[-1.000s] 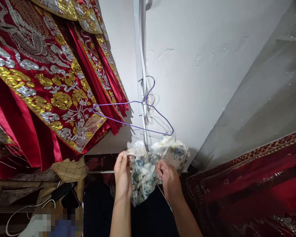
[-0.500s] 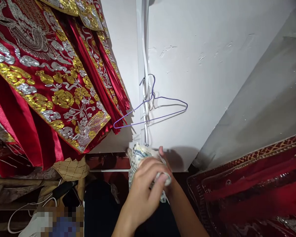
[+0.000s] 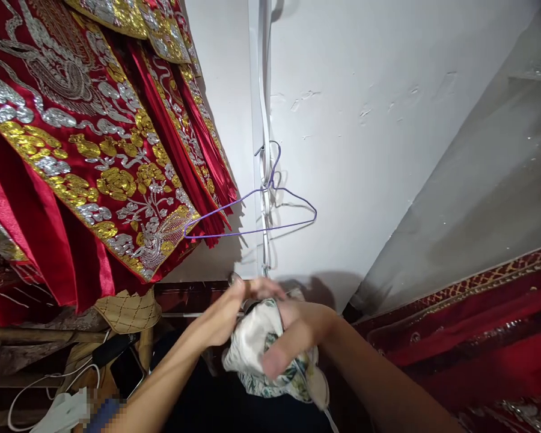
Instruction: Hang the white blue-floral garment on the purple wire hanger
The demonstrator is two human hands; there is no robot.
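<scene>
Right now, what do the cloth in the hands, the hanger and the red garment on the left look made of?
Cloth: thin matte fabric, perhaps cotton; it bunches softly and carries a print.
Hanger: probably metal wire, purple-coated; thin, smoothly bent.
Red garment: satin-like, shiny along its folds; glittering gold and silver decoration, sequins or metallic thread, can't tell which.

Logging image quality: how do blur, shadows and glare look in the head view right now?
Head view: the right hand and the left hand's fingers look smeared; the purple hanger is sharper and casts a shadow on the white wall; metallic embroidery on the red garment glints.
</scene>
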